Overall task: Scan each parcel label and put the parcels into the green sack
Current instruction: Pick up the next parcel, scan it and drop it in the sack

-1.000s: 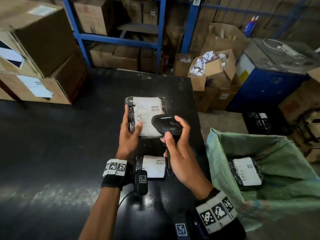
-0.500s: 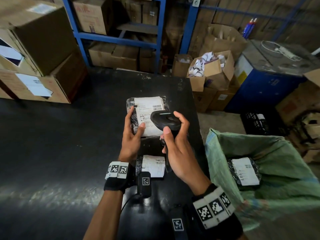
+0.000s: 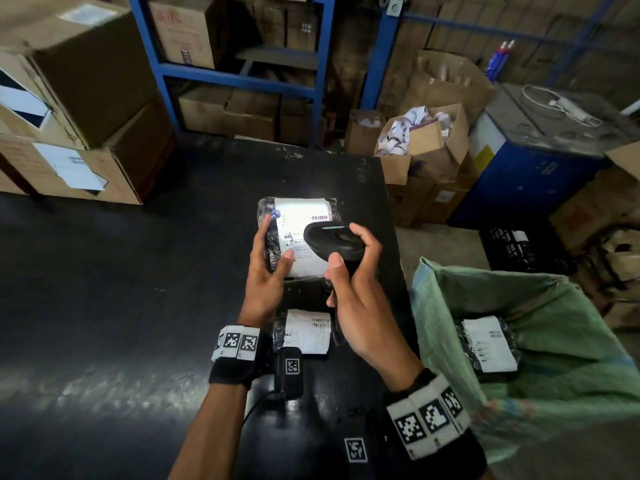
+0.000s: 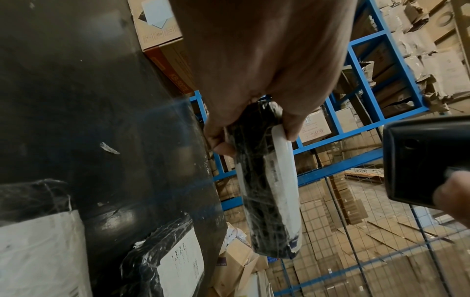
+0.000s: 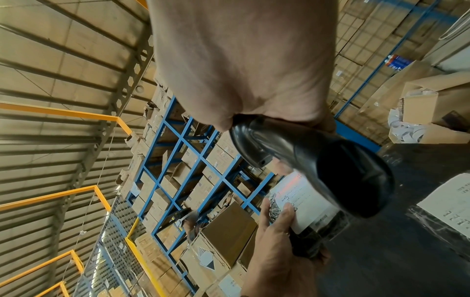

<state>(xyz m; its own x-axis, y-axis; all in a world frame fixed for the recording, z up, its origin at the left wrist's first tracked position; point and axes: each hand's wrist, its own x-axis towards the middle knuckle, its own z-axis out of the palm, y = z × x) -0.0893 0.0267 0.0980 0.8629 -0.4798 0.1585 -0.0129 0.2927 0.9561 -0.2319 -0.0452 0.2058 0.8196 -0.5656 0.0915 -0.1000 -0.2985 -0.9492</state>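
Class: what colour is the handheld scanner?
Black; the scanner shows best in the right wrist view.

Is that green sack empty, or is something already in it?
Not empty: one black-wrapped parcel with a white label lies inside the open green sack.

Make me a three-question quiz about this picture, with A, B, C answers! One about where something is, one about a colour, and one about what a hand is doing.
1. Where is the parcel that is already packed?
A. in the sack
B. on a shelf
C. on the floor

2. What colour is the scanner?
A. yellow
B. black
C. white

3. What is the left hand doing?
A. lying flat on the table
B. holding a parcel
C. pulling the sack

Answers:
A, one labelled parcel lies inside the green sack.
B, the scanner in the right hand is black.
B, the left hand holds a held parcel up under the scanner.
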